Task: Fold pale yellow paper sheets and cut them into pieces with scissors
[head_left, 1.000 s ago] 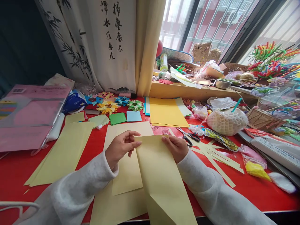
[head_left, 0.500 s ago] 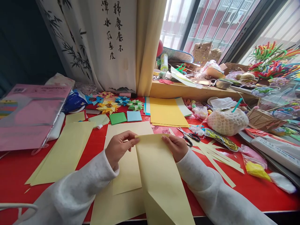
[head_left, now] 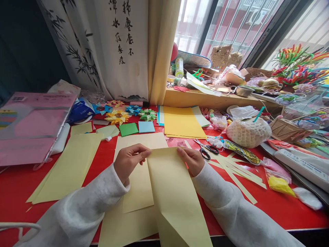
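A folded pale yellow sheet (head_left: 174, 192) runs from my hands down past the table's near edge. My left hand (head_left: 130, 161) pinches its top left corner between thumb and fingers. My right hand (head_left: 191, 160) grips the top right corner. More pale yellow sheets (head_left: 136, 192) lie flat underneath on the red table (head_left: 280, 206). Both arms wear white fuzzy sleeves.
Scissors (head_left: 207, 150) and cut yellow strips (head_left: 239, 173) lie right of my right hand. A deep yellow paper stack (head_left: 182, 123), green and blue squares (head_left: 128, 129) and folded paper stars (head_left: 118, 117) sit behind. Pink paper pack (head_left: 33, 127) at left; cluttered sill and baskets at right.
The sheet's top edge has been pressed a little flatter and my left fingers have shifted slightly along the corner. Otherwise both hands stay where they were.
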The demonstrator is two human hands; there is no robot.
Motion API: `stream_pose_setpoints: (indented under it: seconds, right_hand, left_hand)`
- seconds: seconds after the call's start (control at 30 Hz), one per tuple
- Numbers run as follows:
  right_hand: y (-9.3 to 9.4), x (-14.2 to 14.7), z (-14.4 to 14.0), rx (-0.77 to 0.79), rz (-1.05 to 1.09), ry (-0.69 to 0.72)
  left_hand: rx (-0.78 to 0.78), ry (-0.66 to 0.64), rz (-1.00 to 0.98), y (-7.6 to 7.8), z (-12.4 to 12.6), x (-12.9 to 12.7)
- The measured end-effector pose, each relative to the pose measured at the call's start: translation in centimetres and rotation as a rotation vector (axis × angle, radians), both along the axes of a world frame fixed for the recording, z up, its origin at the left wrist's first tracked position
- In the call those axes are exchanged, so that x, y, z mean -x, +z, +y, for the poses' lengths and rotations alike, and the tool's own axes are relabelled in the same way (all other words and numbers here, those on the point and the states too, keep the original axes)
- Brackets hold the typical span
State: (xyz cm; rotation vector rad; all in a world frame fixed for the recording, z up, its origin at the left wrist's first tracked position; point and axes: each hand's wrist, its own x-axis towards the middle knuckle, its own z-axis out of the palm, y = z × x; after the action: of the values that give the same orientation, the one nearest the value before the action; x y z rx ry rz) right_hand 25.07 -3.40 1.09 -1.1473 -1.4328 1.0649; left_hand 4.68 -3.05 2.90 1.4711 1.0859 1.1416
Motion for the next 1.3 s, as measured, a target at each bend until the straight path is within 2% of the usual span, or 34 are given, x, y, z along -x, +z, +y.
stream_pose_setpoints:
  seconds: [0.43, 0.7, 0.9, 1.0, 1.13, 1.2, 1.3]
  right_hand:
    - [-0.2, 0.0, 0.2, 0.027, 0.016, 0.034]
    - [-0.4, -0.4, 0.6, 0.075, 0.088, 0.006]
    - [-0.1, -1.3, 1.8, 0.213, 0.026, 0.182]
    - [1.3, -2.9, 2.9, 0.204, -0.051, 0.222]
    - [5.1, -4.8, 3.8, 0.006, -0.120, 0.100]
    - [7.4, -4.5, 4.0, -0.125, -0.258, 0.112]
    - [10.3, -1.8, 4.0, -0.296, -0.619, 0.237]
  left_hand:
    - [0.017, 0.016, -0.067, -0.6, 0.5, 0.4]
    - [0.196, -0.015, -0.100, -0.5, 1.0, 0.2]
    - [0.128, 0.005, -0.076, -0.8, 1.3, 0.4]
    - [0.117, 0.036, -0.059, -1.3, 1.5, 0.5]
    - [0.088, 0.055, -0.063, -2.0, 2.0, 0.6]
    - [0.075, 0.057, -0.069, -2.2, 2.2, 0.7]
    - [0.054, 0.065, -0.059, -2.5, 2.4, 0.8]
